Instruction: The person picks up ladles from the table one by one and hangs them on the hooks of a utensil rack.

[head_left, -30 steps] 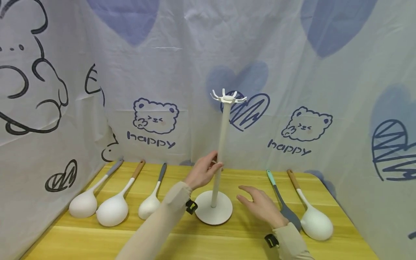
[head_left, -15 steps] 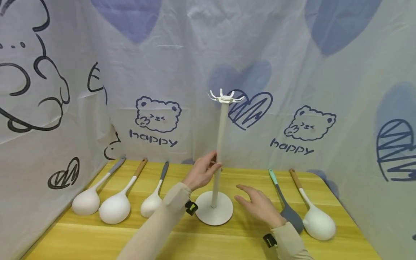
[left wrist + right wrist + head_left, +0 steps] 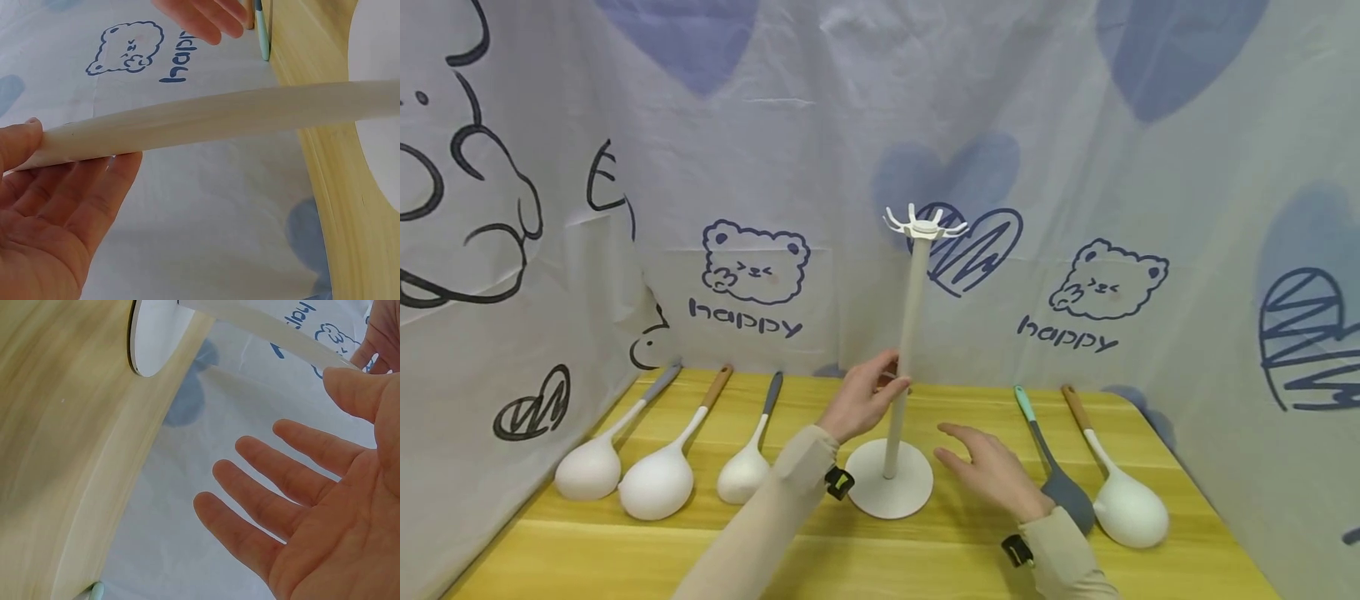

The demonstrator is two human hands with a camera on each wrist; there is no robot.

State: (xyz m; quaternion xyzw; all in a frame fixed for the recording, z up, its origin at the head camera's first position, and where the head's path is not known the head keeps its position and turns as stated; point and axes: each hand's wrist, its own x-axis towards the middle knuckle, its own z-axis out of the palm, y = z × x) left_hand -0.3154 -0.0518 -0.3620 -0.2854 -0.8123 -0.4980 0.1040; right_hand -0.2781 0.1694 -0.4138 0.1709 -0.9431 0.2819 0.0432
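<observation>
A white rack stand rises from the table on a round base (image 3: 880, 502), its pole (image 3: 913, 304) topped by a ring of upturned hooks (image 3: 923, 227). My left hand (image 3: 859, 402) holds the pole partway up; in the left wrist view the thumb lies on one side and the fingers on the other. Nothing hangs on the hooks. Off to the right of the pole, my right hand (image 3: 991, 473) is spread with nothing in it, its palm facing the stand in the right wrist view. Nearest to it lies a dark grey turner (image 3: 1066, 498) with a mint-tipped handle.
Three white ladles lie on the left: one grey-handled (image 3: 589, 468), one wooden-handled (image 3: 657, 483), one smaller and dark-handled (image 3: 743, 475). Another white ladle (image 3: 1131, 510) with a wooden handle lies at the far right. Printed curtains (image 3: 842, 150) enclose the wooden table (image 3: 865, 575).
My right hand has drifted slightly left, closer to the stand. The left hand keeps its hold on the pole, and the utensils lie where they were.
</observation>
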